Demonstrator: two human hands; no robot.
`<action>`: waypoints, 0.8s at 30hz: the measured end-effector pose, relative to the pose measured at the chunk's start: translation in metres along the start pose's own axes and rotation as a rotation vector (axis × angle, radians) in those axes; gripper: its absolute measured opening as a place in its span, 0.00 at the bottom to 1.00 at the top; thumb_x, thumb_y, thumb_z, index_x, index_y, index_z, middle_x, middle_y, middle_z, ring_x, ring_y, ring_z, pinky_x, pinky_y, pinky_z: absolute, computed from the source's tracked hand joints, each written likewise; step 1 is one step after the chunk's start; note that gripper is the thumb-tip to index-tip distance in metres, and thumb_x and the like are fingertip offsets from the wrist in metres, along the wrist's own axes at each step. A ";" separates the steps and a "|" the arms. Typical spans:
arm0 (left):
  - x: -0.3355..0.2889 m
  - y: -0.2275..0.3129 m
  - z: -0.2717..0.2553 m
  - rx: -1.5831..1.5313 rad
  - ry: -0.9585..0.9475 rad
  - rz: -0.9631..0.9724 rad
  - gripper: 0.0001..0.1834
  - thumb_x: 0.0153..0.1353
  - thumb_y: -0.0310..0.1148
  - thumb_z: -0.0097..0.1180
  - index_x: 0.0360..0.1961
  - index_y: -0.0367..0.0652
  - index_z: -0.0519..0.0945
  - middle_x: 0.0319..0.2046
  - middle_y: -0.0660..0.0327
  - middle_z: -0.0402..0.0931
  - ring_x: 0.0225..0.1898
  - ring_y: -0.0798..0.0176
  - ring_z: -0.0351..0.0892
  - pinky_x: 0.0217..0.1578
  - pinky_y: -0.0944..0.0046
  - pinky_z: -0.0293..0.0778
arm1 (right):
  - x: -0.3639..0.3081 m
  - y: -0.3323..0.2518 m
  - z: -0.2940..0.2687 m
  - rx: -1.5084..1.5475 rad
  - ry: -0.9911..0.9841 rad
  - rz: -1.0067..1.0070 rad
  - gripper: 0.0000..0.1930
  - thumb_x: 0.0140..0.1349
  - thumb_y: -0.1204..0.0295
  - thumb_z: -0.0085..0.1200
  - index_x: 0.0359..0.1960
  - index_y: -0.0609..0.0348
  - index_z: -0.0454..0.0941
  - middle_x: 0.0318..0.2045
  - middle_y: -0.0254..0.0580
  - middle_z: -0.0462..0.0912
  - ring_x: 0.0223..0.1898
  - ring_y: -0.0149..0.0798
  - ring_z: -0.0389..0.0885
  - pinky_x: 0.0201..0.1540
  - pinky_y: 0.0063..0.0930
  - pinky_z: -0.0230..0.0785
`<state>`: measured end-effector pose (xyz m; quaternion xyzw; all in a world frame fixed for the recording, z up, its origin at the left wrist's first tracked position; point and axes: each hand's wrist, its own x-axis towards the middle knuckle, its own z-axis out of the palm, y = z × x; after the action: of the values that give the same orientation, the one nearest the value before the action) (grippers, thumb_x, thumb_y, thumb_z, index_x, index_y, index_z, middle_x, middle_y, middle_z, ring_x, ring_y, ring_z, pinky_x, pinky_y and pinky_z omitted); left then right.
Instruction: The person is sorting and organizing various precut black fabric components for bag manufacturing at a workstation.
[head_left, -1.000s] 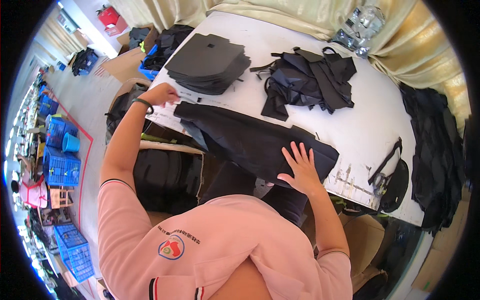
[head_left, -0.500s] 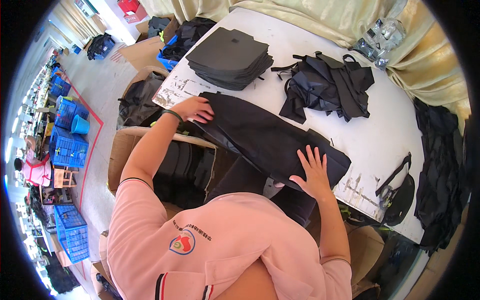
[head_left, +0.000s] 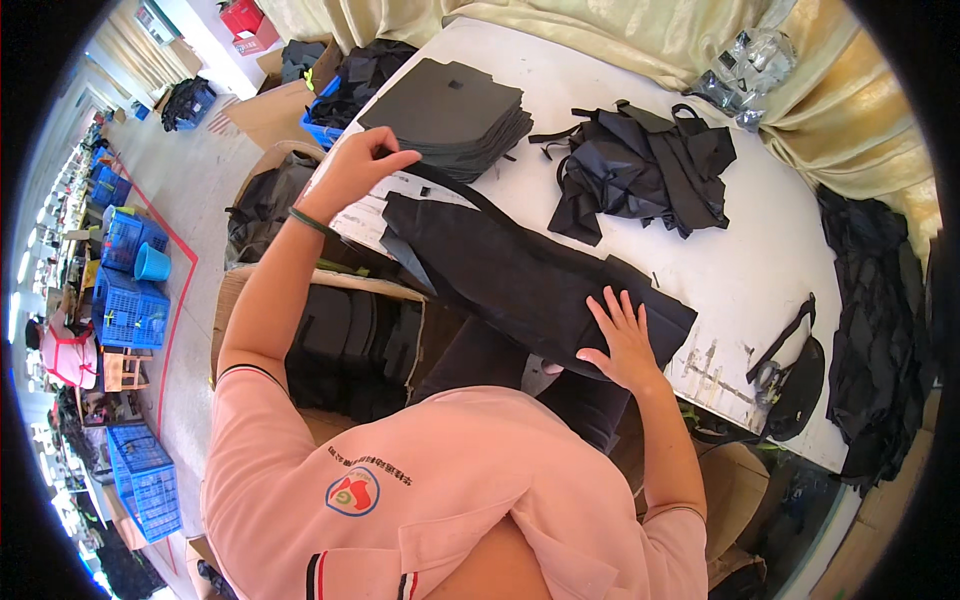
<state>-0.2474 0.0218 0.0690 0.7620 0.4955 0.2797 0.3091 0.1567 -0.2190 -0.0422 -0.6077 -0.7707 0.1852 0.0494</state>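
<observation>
The right hand lay flat, fingers spread and gripping nothing, hiding some of the black cloth on the near edge of the white worktop. The left hand was up, fingers pinching a thin black strip, its tip hidden. Behind were a dark stack, a crumpled black pile and gold curtains.

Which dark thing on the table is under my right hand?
The long black cloth along the near edge of the table: your right hand lies spread on it, clear of the crumpled pile and the dark grey stack.
</observation>
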 end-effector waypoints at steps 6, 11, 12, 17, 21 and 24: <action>-0.014 0.077 0.053 -0.055 0.124 0.287 0.13 0.55 0.29 0.68 0.27 0.41 0.72 0.20 0.71 0.68 0.24 0.79 0.65 0.24 0.74 0.63 | 0.023 -0.001 -0.021 0.361 0.279 -0.051 0.38 0.56 0.60 0.64 0.67 0.54 0.62 0.65 0.53 0.66 0.66 0.58 0.62 0.67 0.49 0.54; -0.024 0.105 0.106 0.051 0.100 0.469 0.15 0.52 0.27 0.66 0.37 0.44 0.73 0.29 0.61 0.76 0.27 0.61 0.76 0.28 0.64 0.73 | 0.076 -0.077 -0.070 1.307 0.285 -0.171 0.33 0.64 0.73 0.57 0.69 0.56 0.56 0.57 0.50 0.73 0.44 0.32 0.79 0.50 0.27 0.70; -0.025 0.106 0.114 0.063 0.082 0.489 0.16 0.51 0.26 0.65 0.39 0.47 0.73 0.29 0.59 0.79 0.30 0.54 0.81 0.29 0.60 0.76 | 0.086 -0.089 -0.074 1.374 0.271 -0.240 0.33 0.65 0.75 0.55 0.70 0.56 0.54 0.57 0.49 0.73 0.42 0.27 0.79 0.47 0.24 0.70; -0.028 0.106 0.128 0.042 0.079 0.652 0.22 0.48 0.22 0.62 0.46 0.46 0.72 0.30 0.57 0.80 0.30 0.51 0.81 0.30 0.59 0.76 | 0.114 -0.100 -0.073 1.488 0.149 -0.246 0.10 0.66 0.73 0.54 0.45 0.65 0.76 0.37 0.32 0.78 0.38 0.23 0.75 0.43 0.21 0.70; -0.024 0.106 0.107 -0.129 -0.298 0.450 0.31 0.47 0.27 0.68 0.54 0.47 0.71 0.34 0.59 0.79 0.35 0.54 0.81 0.34 0.60 0.76 | 0.116 -0.073 -0.060 1.388 -0.011 -0.126 0.09 0.67 0.74 0.50 0.44 0.65 0.77 0.37 0.35 0.79 0.39 0.26 0.78 0.44 0.21 0.71; 0.008 0.083 0.073 -0.021 -0.096 0.578 0.34 0.44 0.36 0.74 0.54 0.44 0.74 0.49 0.54 0.74 0.51 0.52 0.73 0.52 0.57 0.71 | 0.110 -0.078 -0.065 1.592 0.020 -0.074 0.09 0.68 0.75 0.48 0.44 0.66 0.78 0.38 0.36 0.80 0.40 0.29 0.81 0.45 0.21 0.72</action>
<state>-0.1424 -0.0110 0.0843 0.8807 0.2396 0.3250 0.2477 0.0768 -0.1147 0.0286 -0.3656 -0.4262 0.6729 0.4816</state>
